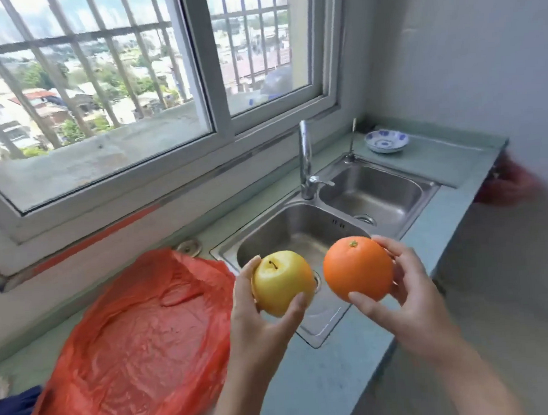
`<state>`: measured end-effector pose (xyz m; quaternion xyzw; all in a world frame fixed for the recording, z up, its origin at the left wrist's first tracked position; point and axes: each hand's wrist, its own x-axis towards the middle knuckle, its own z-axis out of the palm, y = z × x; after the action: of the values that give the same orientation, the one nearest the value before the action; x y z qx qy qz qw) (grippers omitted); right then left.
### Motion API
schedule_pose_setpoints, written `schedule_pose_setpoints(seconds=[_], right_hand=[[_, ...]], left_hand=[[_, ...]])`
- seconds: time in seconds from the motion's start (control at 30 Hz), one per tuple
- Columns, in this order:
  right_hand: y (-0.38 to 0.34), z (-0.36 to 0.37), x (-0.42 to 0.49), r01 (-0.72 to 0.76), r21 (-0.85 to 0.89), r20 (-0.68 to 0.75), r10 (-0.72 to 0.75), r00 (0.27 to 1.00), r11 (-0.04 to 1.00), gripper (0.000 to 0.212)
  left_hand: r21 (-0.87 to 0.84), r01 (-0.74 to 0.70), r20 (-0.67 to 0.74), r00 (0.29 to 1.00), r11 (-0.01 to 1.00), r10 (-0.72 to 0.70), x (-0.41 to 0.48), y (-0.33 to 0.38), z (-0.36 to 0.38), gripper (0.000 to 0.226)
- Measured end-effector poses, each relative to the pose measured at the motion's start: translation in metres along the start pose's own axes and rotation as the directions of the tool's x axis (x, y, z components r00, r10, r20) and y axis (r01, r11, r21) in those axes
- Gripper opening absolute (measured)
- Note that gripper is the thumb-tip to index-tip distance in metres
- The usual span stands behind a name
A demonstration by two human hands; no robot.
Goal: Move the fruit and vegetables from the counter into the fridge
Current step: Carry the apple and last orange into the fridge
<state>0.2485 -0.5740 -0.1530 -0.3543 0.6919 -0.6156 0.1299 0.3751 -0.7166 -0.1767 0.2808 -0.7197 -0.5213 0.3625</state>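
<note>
Left hand [260,317] grips yellow apple [281,282] | right hand [409,300] grips orange [357,268] | reddish shape [512,183] past counter [441,162] blurred

Flattened red plastic bag [129,326], double steel sink [376,189] (tap [305,161] behind it), blue-patterned bowl [386,141], barred window [101,89]

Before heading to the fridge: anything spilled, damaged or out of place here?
Nothing spilled or damaged. The left hand holds the apple, the right hand the orange, both whole. The red bag lies flat beside the sink. A blurred reddish shape at the far end of the counter is unreadable.
</note>
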Motion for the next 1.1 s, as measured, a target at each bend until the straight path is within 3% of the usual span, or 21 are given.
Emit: schedule_pose_setpoints(seconds=[0.23, 0.5, 0.77, 1.1], right_hand=[[-0.007, -0.117, -0.066, 0.033, -0.119, -0.318, -0.069, 0.946, 0.992, 0.068], [-0.017, -0.282, -0.138, 0.027, -0.238, -0.495, -0.145, 0.857, 0.971, 0.067], [-0.012, -0.43, -0.239, -0.057, -0.297, -0.682, -0.17, 0.711, 0.953, 0.065], [0.0, -0.522, -0.339, -0.152, -0.255, -0.878, -0.163, 0.449, 0.955, 0.06]], left_hand=[[-0.073, -0.112, 0.266, 0.956, 0.991, 0.128, -0.041, 0.049, 0.109, 0.075], [-0.225, -0.146, 0.439, 0.868, 0.963, 0.234, -0.112, 0.12, 0.263, 0.073], [-0.306, -0.186, 0.601, 0.723, 0.934, 0.341, -0.205, 0.181, 0.402, 0.074], [-0.392, -0.168, 0.788, 0.447, 0.905, 0.424, -0.291, 0.218, 0.527, 0.07]])
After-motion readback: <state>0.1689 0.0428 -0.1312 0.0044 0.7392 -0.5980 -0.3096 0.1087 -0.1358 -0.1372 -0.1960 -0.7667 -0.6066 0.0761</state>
